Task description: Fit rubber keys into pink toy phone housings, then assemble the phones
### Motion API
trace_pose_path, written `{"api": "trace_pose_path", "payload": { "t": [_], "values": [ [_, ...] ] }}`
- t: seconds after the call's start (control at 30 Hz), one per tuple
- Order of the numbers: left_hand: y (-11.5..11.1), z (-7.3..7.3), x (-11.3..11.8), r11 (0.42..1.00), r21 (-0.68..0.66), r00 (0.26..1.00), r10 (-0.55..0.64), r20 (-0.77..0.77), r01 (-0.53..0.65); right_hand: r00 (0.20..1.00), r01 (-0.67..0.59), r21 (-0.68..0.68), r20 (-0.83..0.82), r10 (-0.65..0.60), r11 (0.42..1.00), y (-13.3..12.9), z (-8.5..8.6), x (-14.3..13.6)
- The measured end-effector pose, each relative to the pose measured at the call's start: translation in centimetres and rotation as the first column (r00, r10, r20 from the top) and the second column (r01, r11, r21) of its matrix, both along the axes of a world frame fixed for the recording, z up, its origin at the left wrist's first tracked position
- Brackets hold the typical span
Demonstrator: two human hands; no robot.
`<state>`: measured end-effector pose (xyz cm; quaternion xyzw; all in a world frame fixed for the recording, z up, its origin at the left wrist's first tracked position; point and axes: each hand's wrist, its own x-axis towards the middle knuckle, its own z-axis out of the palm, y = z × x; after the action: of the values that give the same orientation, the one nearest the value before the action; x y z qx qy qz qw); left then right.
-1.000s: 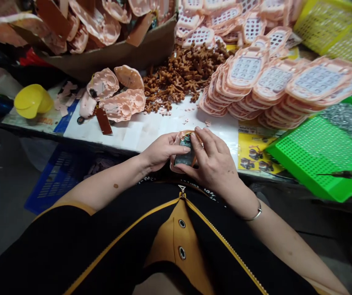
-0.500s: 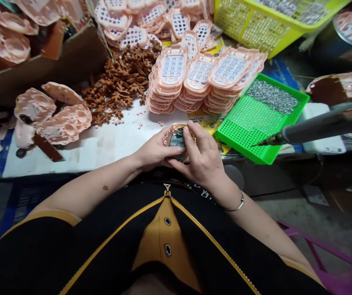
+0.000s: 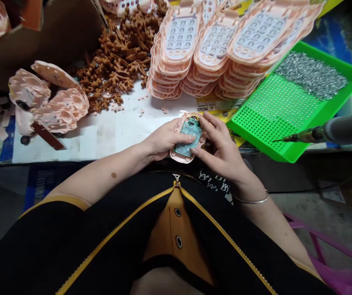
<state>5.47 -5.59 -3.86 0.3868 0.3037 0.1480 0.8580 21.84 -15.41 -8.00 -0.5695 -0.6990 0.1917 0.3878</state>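
Observation:
Just above my lap, in front of the table edge, I hold a pink plastic toy shell with a green circuit board lying inside it. My left hand grips the shell's left side, its thumb pressed flat across the board. On the other side, my right hand has its fingertips at the upper right rim and its thumb at the lower right edge. Yellow wiring shows at the board's top, partly covered by the right fingers. The undersides of both hands are hidden.
Stacked pink shells with white keypads stand ahead. Right of them sits a green perforated tray of screws, with an electric screwdriver above it. Brown plastic pieces, a cardboard box and open pink housings lie left.
The shell has turned so its board faces up into view. My right fingers have moved from over the board to its right rim. The view has shifted closer to the table.

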Motion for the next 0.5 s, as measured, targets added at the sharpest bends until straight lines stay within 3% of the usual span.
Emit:
{"api": "trace_pose_path", "payload": {
  "t": [0.5],
  "values": [
    [-0.07, -0.21, 0.10, 0.998, 0.054, 1.000, 0.012, -0.017, -0.011, 1.000, 0.000, -0.025, -0.022, 0.000, 1.000, 0.58, -0.58, 0.41]
  ]
}}
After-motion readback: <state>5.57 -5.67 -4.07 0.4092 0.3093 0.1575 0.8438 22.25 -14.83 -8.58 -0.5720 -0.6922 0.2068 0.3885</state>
